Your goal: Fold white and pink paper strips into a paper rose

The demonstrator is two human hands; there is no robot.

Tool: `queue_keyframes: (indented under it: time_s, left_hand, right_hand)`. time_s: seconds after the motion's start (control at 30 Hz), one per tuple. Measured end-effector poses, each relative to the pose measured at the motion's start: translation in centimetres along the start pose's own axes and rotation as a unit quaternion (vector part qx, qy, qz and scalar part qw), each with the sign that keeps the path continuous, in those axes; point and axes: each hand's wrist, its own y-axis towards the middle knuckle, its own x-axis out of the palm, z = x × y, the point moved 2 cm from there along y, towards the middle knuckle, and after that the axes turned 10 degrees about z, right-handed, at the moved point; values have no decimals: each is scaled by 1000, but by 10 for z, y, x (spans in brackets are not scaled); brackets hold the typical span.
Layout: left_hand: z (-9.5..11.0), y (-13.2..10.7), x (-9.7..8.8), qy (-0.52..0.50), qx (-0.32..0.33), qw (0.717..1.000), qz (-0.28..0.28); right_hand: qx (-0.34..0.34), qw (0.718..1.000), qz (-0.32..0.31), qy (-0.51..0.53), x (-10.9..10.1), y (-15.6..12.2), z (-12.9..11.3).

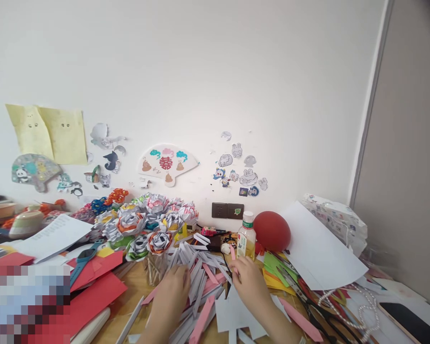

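Observation:
My right hand (246, 278) is closed with a pink folded paper strip (232, 252) upright between thumb and fingers. It hovers over white paper pieces (232, 310) in front of a bottle of yellowish liquid (246, 236). To the left, my left hand (174, 284) rests at a pile of white folded paper strips (198, 282); its fingertips point away from me and are hidden, so its grip does not show. A longer pink strip (202, 320) lies between my forearms. Folded paper flowers (157, 224) stand in a clear container just beyond my left hand.
Red paper sheets (100, 301) and a blue watch (84, 260) lie at left. A red balloon (272, 231), a large white sheet (322, 253), black-handled scissors (310, 306), a bead string (367, 310) and a phone (412, 322) are at right. The wall (215, 71) closes off the back.

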Motion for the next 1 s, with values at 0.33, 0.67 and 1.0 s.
queue_keyframes:
  time_s: [0.33,0.67,1.0]
  left_hand:
    - [-11,-1,8,174,6,980,-99]
    - [-1,-2,-2,2,-40,999,25]
    - [3,-8,16,-123,-4,991,51]
  right_hand:
    - [93,996,13,4,-10,6,8]
    - [161,976,22,143,-9,6,-14]
    - [307,855,18,419,7,-4,-34]
